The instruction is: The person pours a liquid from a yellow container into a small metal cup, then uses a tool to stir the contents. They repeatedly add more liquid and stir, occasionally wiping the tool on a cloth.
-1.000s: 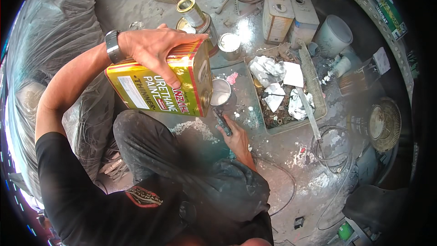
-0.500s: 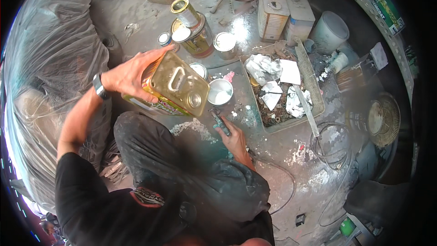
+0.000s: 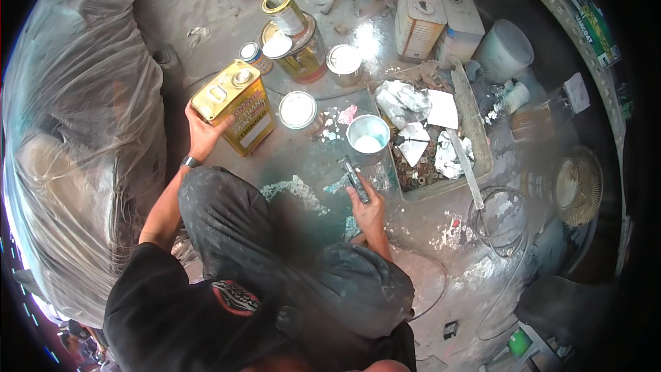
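My left hand (image 3: 204,132) grips the lower left side of a rectangular gold metal can (image 3: 249,127). The can is upright, with its handle and round cap on top. In my right hand (image 3: 370,212) is a narrow dark tool (image 3: 356,180), paint-stained; its exact kind is unclear. Just beyond the tool stands an open pale cup (image 3: 357,131) with white matter inside. Between the gold can and the cup is a round tin with a white lid (image 3: 298,109).
A tray (image 3: 483,163) of small metal parts, crumpled paper and a flat stick lies to the right. Stacked tins (image 3: 301,55) and a white-topped tin (image 3: 344,62) stand farther back. Two jerrycans (image 3: 421,17) are behind the tray. A cable (image 3: 444,275) loops across the floor; plastic sheeting (image 3: 82,131) hangs left.
The gold can went from tilted over the cup to upright at the left, still in my left hand. The lidded tin is now uncovered. My right hand keeps the tool and shifted slightly.
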Demonstrator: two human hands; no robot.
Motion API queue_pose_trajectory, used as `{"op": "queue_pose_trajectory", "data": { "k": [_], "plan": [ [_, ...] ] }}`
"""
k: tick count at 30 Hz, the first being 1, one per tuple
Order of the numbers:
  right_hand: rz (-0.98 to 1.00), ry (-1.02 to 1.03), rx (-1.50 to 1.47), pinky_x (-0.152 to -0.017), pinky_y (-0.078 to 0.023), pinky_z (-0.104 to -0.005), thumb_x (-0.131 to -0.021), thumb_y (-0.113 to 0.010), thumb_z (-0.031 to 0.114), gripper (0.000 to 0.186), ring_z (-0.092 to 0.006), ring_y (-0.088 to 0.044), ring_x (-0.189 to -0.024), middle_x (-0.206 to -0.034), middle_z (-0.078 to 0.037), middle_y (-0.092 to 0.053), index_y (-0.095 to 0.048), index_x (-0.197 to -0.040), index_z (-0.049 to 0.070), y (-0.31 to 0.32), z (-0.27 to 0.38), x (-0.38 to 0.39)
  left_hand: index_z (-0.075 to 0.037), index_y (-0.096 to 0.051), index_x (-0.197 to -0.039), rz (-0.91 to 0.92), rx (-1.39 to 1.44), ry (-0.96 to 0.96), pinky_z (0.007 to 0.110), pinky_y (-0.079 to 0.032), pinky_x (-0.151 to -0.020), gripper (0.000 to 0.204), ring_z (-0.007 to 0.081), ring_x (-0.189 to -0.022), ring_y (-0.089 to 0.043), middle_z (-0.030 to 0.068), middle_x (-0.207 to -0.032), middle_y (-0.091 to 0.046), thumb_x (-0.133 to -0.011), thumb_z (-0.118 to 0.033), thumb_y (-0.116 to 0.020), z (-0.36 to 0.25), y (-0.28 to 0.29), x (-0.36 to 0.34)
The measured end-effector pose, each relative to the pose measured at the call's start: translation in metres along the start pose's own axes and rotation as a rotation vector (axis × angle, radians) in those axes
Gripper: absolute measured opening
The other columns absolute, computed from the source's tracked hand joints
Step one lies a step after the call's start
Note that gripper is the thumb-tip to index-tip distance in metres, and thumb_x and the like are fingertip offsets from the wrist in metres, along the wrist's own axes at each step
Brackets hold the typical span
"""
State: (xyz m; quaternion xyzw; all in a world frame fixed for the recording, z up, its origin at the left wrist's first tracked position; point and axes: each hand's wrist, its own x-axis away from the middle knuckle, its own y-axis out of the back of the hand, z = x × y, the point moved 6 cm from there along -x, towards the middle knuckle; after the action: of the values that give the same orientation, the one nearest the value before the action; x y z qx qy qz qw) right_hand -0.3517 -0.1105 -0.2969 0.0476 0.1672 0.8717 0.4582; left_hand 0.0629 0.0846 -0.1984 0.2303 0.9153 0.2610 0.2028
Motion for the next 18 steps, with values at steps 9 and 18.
{"op": "queue_pose_trajectory", "data": {
  "k": [9, 18],
  "plan": [
    [-0.014, -0.127, 0.003, -0.092, -0.056, -0.0404, -0.089, -0.082, 0.021, 0.046, -0.0357, -0.073, -0.11, -0.119, -0.023, -0.074, -0.07, -0.128, 0.0, 0.011, -0.009, -0.002, 0.008, -0.019, -0.147, 0.111, 0.028, 0.245, 0.04, -0.038, -0.115, 0.112, 0.0276, -0.134, -0.047, 0.0225, -0.139, -0.046, -0.073, -0.026, -0.095, 0.046, 0.017, 0.046],
    [0.025, -0.01, -0.01, -0.088, -0.058, -0.041, -0.09, -0.081, 0.019, 0.044, -0.0392, -0.073, -0.105, -0.116, -0.025, -0.073, -0.07, -0.129, 0.002, -0.004, -0.002, -0.011, -0.003, -0.069, -0.103, 0.259, -0.38, -0.288, 0.044, -0.049, -0.101, 0.044, 0.034, -0.114, -0.064, 0.0171, -0.116, -0.068, -0.084, -0.04, -0.083, -0.099, -0.047, -0.096]
  ]
}}
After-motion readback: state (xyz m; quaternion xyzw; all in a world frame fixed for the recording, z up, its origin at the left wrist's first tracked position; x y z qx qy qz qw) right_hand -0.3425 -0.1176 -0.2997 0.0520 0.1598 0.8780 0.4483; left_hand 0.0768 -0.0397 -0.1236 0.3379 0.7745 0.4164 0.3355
